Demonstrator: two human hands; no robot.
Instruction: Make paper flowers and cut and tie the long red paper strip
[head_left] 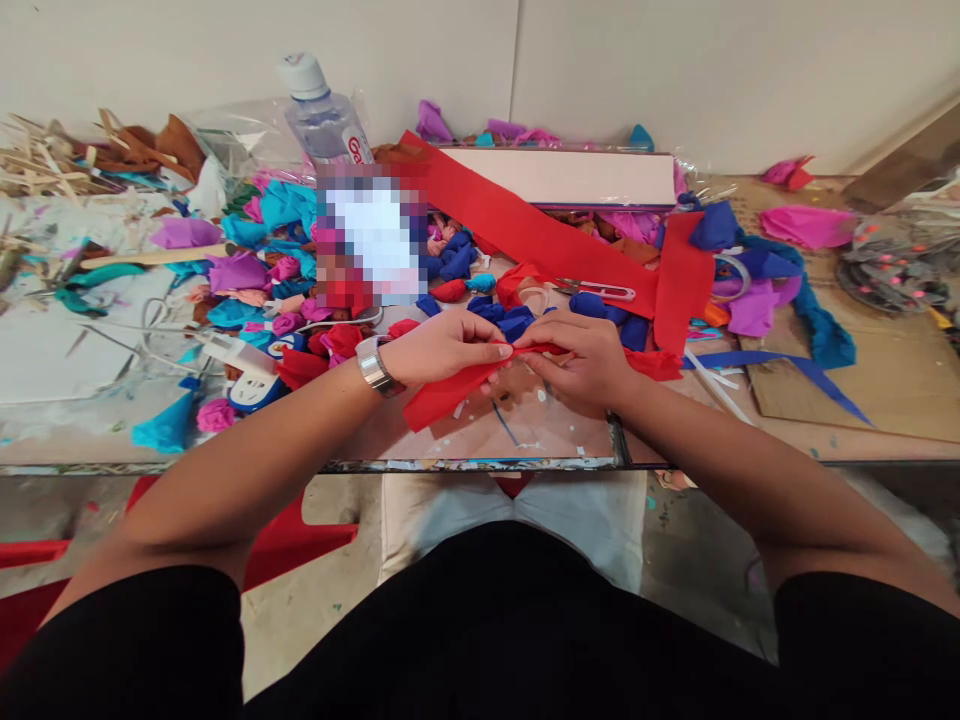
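Observation:
Near the table's front edge, a strip of red crepe paper (450, 393) is pinched between both hands. My left hand (452, 347), with a metal watch on its wrist, is closed on the strip, whose loose end hangs down to the left. Touching or almost touching it, my right hand (577, 357) grips the twisted part of the same strip. Blue crumpled paper pieces (516, 322) lie just behind the fingers. Farther back are a small pink-handled cutter or scissors (600, 289) and a long wide red strip (525, 220).
A clear bottle (326, 120) stands at the back left. Crumpled coloured papers, a white cable and a power strip (259, 385) lie left. Green-handled pliers (97, 285) are far left. A long white box (555, 178) lies behind; cardboard (892, 380) and a blue strip (787, 360) are right.

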